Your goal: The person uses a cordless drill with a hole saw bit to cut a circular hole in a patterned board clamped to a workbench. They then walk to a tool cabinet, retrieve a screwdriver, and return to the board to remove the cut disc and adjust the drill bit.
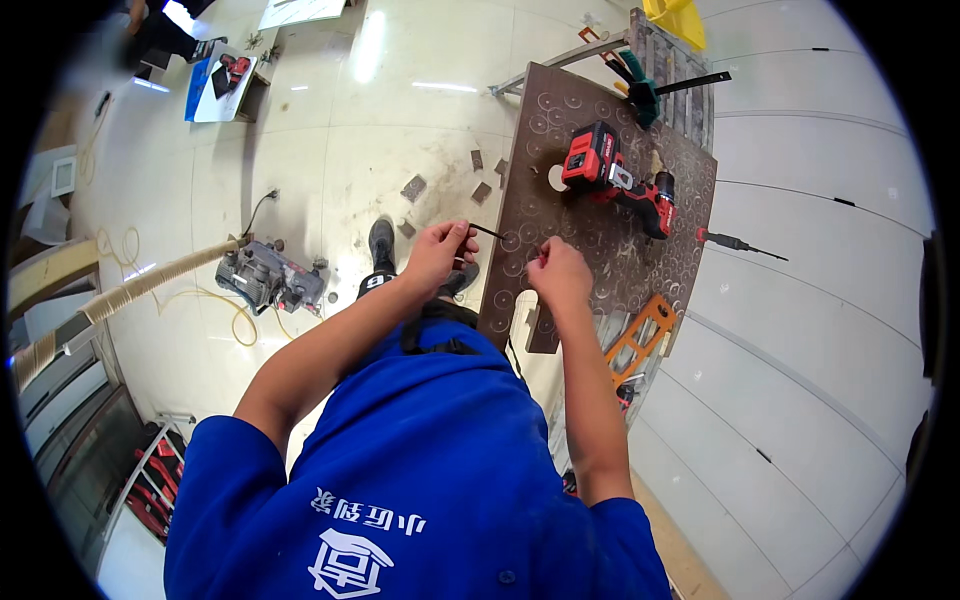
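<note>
My left hand (438, 258) is closed around a thin black rod (487, 232), which points right toward the edge of a brown board (505, 200). Whether the rod is a hex key or another tool cannot be made out. Over the near part of the board, my right hand (560, 272) has its fingers pinched together; anything between them is hidden. Many round marks cover the board's face, and a pale hole shows near its left side. A red and black cordless drill (640, 200) lies on the board, beyond my right hand.
A dark green bar clamp (645, 92) grips the board's far end. At the right edge is a screwdriver (740, 243), and an orange level (640, 335) sits nearer me. Several square offcuts (413, 188) lie on the floor, and a grey compressor (268, 278) stands left with yellow hose.
</note>
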A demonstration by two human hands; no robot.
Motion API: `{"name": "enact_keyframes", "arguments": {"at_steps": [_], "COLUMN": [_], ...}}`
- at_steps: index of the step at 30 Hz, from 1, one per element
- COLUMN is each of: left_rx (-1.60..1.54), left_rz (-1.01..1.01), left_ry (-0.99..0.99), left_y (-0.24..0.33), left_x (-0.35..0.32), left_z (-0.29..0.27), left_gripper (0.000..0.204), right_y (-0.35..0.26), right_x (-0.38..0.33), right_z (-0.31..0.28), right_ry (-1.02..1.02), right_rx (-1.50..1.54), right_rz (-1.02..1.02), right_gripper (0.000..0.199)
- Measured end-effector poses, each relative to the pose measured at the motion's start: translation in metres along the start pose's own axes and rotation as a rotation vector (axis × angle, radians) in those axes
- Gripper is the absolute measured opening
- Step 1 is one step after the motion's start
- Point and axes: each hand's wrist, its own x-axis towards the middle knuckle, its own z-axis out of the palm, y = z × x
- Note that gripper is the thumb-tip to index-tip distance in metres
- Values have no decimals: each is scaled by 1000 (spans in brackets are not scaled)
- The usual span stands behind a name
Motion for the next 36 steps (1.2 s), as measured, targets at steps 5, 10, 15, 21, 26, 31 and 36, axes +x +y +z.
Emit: {"name": "enact_keyframes", "arguments": {"at_steps": [5, 10, 15, 21, 26, 31, 36], "left_rx": [22, 63, 126, 235, 336, 582, 672], "left_rz": [3, -3, 25, 55, 71, 212, 259], "left_ry": [37, -7, -97, -236, -240, -346, -391], "left_y": [2, 0, -6, -11, -12, -8, -9], "left_x": [2, 4, 8, 9, 3, 0, 1], "left_z": [-2, 11, 37, 72, 86, 97, 107], "left_gripper": [32, 32, 32, 28, 26, 25, 23], "right_y": [23, 51, 57, 66, 71, 79, 69], "right_x": [-11, -19, -32, -27, -30, -26, -18], "right_z": [-7, 3, 7, 38, 48, 56, 41], "right_ry": [257, 455, 430, 614, 702, 815, 956], "right_rx": [238, 389, 527, 542, 667, 965, 1048], "right_rz": [-82, -216, -192, -220, -190, -179, -191], "right_gripper": [16, 12, 14, 40, 52, 51, 56]}}
